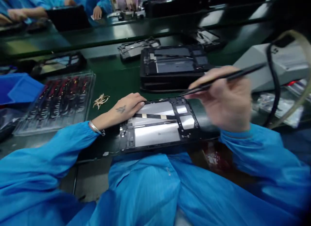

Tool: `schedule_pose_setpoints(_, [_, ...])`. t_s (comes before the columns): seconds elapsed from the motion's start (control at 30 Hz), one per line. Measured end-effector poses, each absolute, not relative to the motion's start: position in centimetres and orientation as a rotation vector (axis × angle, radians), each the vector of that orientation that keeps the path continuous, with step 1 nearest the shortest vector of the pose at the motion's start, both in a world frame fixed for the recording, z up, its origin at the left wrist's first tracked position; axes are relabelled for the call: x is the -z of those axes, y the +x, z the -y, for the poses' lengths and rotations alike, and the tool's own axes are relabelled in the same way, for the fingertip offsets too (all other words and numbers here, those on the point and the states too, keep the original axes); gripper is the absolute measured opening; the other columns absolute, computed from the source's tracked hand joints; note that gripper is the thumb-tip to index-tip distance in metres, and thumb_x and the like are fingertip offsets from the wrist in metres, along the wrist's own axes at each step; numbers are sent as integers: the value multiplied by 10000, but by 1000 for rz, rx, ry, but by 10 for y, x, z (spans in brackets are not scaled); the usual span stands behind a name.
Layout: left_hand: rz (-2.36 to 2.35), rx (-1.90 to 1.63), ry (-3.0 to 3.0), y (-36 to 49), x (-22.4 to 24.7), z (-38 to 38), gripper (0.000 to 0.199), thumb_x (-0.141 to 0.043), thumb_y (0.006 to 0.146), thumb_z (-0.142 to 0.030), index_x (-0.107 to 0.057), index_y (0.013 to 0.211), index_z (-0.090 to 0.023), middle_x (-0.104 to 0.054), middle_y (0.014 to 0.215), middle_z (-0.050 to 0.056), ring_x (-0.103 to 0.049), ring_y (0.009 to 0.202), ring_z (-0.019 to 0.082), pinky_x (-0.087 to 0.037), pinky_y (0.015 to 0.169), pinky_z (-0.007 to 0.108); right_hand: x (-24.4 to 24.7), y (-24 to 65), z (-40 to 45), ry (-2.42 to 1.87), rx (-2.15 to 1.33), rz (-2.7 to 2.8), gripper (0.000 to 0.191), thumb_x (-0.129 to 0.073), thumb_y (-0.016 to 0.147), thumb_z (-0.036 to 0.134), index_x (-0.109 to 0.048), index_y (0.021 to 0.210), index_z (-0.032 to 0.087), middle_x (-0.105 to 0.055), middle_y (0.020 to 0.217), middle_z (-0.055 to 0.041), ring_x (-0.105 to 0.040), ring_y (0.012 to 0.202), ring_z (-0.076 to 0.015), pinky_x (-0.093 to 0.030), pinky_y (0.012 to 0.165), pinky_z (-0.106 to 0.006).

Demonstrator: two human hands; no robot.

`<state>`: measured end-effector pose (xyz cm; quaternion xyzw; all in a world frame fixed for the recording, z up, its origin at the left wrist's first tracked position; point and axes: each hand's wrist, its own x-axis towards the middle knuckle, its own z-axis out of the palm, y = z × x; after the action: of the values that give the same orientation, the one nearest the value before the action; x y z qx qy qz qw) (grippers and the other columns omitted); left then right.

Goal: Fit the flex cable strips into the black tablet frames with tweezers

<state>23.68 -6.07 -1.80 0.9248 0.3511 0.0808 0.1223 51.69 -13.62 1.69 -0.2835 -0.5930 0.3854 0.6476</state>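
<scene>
An opened tablet housing (157, 134), black with silvery panels inside and a dark flex strip across its middle, lies in front of me at the bench edge. My left hand (127, 106) grips its far left edge, fingers bent over the rim and thumb on top; the fingertips are partly hidden. Black tweezers (205, 85) are pinched in my right hand (227, 98), which is smeared by motion. Their tip points left and down to the far right edge of the housing; whether it touches cannot be made out.
Behind stands a pile of similar housings (173, 65). On the left are a clear plastic tray (89, 90) of small parts, a blue bin (20, 88) and tan strips (100, 100). A grey-white box (284, 62) and a looping cable (274, 80) flank my right hand. Co-workers' hands (97, 13) show across the bench.
</scene>
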Motion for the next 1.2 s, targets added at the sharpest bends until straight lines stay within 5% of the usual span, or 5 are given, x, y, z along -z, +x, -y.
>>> schedule_pose_setpoints(0.3, [-965, -409, 2670, 230, 32, 71, 347, -387, 1067, -327, -652, 1219, -162, -648, 1081, 79, -608, 981, 227, -490, 826, 344, 15, 481, 89, -1094, -786, 1795, 209, -662, 946, 402, -725, 921, 203, -694, 884, -12, -692, 821, -148, -593, 786, -294])
schedule_pose_setpoints(1.2, [-1039, -303, 2635, 235, 29, 73, 353, -371, 1063, -303, -657, 1230, -182, -651, 1093, 70, -603, 1006, 240, -485, 800, 345, 1, 485, 96, -1245, -737, 1943, 174, -643, 956, 352, -718, 937, 197, -702, 908, -22, -671, 843, -153, -506, 633, -243])
